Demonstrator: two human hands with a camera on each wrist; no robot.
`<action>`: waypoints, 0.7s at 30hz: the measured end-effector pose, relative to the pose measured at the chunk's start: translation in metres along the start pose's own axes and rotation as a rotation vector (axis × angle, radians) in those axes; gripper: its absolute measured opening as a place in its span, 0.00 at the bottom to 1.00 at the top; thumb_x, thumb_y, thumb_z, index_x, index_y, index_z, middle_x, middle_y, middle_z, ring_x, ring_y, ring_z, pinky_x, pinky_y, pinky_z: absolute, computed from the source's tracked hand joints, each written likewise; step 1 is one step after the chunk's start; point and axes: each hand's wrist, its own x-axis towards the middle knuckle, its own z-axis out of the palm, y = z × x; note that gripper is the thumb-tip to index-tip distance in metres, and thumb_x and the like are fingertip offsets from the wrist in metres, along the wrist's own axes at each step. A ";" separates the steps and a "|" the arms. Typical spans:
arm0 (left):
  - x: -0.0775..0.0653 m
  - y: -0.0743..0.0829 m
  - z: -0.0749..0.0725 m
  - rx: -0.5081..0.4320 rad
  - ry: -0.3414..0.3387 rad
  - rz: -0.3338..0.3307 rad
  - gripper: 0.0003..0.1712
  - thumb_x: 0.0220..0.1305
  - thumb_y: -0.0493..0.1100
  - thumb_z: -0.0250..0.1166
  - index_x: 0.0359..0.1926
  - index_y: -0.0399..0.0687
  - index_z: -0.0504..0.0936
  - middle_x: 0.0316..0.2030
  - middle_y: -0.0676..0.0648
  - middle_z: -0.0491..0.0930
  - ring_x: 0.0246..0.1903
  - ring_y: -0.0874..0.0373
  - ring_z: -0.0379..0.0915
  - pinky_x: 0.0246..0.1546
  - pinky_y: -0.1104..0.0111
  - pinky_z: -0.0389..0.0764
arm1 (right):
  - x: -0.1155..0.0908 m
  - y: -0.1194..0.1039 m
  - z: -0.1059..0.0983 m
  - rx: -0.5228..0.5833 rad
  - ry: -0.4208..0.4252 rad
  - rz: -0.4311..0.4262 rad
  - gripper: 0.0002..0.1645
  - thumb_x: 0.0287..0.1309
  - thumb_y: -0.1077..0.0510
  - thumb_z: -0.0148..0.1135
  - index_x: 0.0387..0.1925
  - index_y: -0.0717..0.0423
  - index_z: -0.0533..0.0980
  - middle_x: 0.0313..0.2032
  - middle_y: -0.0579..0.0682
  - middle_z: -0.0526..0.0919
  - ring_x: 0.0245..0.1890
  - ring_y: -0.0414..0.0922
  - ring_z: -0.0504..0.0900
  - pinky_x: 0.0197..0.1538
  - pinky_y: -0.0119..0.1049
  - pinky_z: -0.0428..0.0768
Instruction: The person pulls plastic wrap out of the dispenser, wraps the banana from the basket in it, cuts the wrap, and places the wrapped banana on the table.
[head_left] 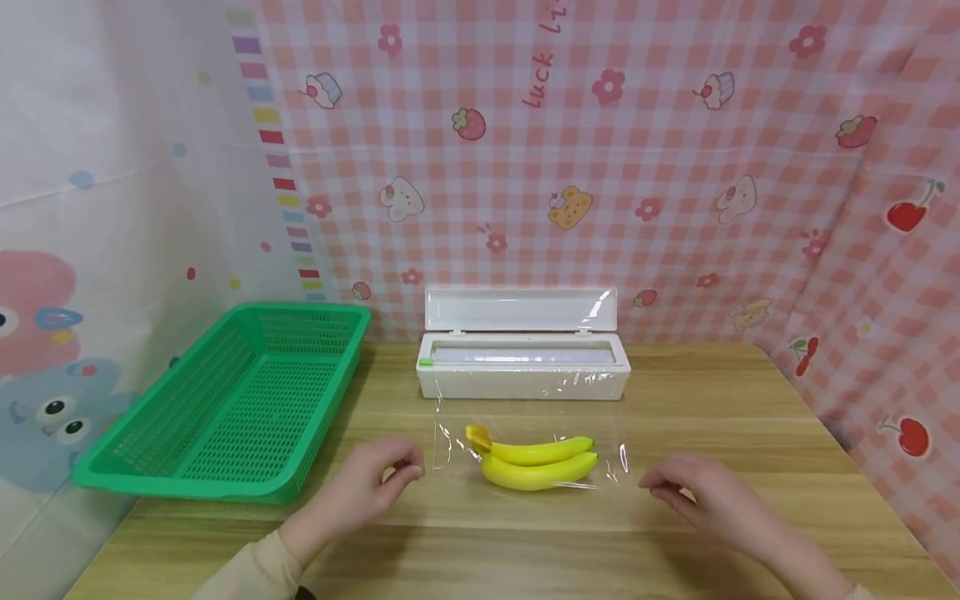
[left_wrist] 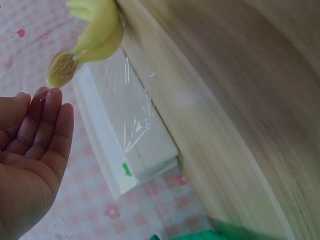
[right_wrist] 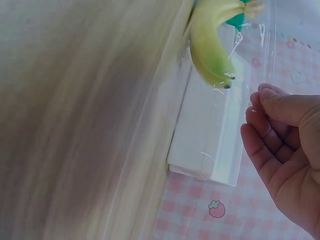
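Observation:
Two yellow bananas (head_left: 536,465), joined at the stem, lie on the table in the middle of the head view. A sheet of clear cling film (head_left: 447,446) stretches from the white dispenser box (head_left: 522,385) toward the person, over the bananas. On the left, the left hand (head_left: 363,487) pinches the film's near edge between thumb and fingertips. The right hand (head_left: 712,500) pinches the opposite end of that edge, to the right of the bananas. Both wrist views show the thumbs against the fingertips; the transparent film is hard to make out there.
A green plastic basket (head_left: 315,450) stands at the left of the wooden table (head_left: 510,558). The dispenser's white lid (head_left: 521,309) is raised, with a film roll (head_left: 525,357) inside. A pink checked cloth (head_left: 480,183) hangs behind the table.

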 end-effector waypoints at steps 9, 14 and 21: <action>0.005 -0.005 0.001 0.002 -0.012 -0.100 0.10 0.56 0.33 0.64 0.27 0.52 0.74 0.24 0.60 0.74 0.26 0.69 0.69 0.28 0.73 0.76 | 0.011 0.000 -0.003 -0.058 -0.004 0.103 0.18 0.39 0.71 0.70 0.28 0.45 0.78 0.26 0.36 0.79 0.27 0.29 0.74 0.30 0.20 0.74; 0.008 -0.006 0.002 -0.008 -0.023 -0.186 0.08 0.58 0.34 0.63 0.28 0.52 0.74 0.24 0.59 0.75 0.27 0.68 0.70 0.31 0.70 0.78 | 0.016 -0.001 -0.002 -0.073 0.003 0.177 0.17 0.40 0.71 0.69 0.27 0.46 0.78 0.25 0.35 0.77 0.26 0.28 0.72 0.27 0.26 0.75; 0.014 -0.005 0.002 -0.062 -0.034 -0.335 0.09 0.61 0.36 0.60 0.27 0.53 0.73 0.24 0.59 0.76 0.27 0.67 0.72 0.29 0.71 0.75 | 0.021 0.001 0.001 -0.072 0.030 0.263 0.16 0.44 0.70 0.68 0.25 0.43 0.77 0.25 0.34 0.75 0.25 0.29 0.71 0.26 0.29 0.75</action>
